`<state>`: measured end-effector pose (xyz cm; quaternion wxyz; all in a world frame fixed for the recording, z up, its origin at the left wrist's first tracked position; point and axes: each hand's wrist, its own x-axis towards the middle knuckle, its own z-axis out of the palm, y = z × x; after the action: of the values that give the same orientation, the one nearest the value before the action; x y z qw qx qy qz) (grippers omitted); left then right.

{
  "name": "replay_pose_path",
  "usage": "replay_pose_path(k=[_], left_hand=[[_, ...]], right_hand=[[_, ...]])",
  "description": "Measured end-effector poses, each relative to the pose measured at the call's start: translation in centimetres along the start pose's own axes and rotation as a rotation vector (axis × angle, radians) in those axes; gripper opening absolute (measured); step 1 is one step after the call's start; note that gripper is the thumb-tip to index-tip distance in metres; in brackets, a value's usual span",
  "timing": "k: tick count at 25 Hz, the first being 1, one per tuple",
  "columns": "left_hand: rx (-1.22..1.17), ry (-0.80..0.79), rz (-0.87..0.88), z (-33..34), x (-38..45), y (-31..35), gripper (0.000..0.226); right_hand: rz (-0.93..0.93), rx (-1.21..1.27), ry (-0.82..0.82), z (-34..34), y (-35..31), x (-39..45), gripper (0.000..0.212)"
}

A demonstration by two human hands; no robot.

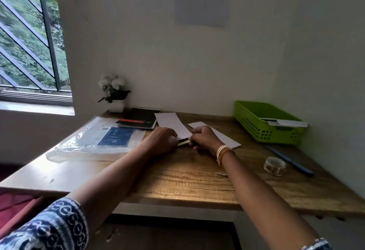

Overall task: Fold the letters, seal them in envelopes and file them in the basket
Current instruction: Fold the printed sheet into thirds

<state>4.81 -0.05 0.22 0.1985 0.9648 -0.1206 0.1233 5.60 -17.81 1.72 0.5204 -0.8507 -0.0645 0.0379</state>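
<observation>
While our left hand (pixel 160 140) pinched the envelope's (pixel 173 124) near end, our right hand (pixel 204 138) gripped it too. The green basket (pixel 262 129) stood well apart, right.

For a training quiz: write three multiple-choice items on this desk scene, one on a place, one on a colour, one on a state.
1. Where is the basket?
A. back right of the desk
B. on the windowsill
C. on the floor

2. What colour is the basket?
A. red
B. green
C. black

3. What are the left hand and right hand doing?
A. hanging idle
B. both working at the near end of the white envelope
C. lifting the tape roll

Answers: 1 A, it stands by the right wall at the back; 2 B, its plastic is bright green; 3 B, both meet at the envelope's near end.
</observation>
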Motion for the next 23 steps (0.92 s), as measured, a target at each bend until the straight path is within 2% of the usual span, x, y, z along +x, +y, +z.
replay_pose_path(k=[4,10,13,16,18,21,23], left_hand=[[0.036,0.082,-0.026,-0.6,-0.2,0.2,0.022],[-0.013,0.199,0.034,-0.2,-0.5,-0.3,0.018],[-0.072,0.266,0.073,0.0,-0.4,-0.6,0.016],[-0.085,0.328,0.110,0.2,-0.4,-0.6,0.015],[-0.108,0.380,0.122,0.3,-0.4,-0.5,0.015],[-0.142,0.464,0.113,0.4,-0.5,-0.4,0.015],[-0.158,0.519,0.119,0.4,-0.6,-0.1,0.014]], right_hand=[[-0.001,-0.029,0.046,0.5,0.3,0.1,0.047],[-0.102,-0.177,0.140,1.2,0.6,-0.5,0.044],[-0.223,-0.469,0.244,1.4,0.6,-0.6,0.048],[-0.463,-0.650,0.306,1.5,0.1,-1.4,0.027],[-0.575,-0.712,0.290,1.7,-0.2,-1.9,0.023],[-0.599,-0.916,0.299,2.3,-0.4,-1.8,0.032],[-0.576,-0.981,0.340,2.5,-0.5,-1.6,0.029]])
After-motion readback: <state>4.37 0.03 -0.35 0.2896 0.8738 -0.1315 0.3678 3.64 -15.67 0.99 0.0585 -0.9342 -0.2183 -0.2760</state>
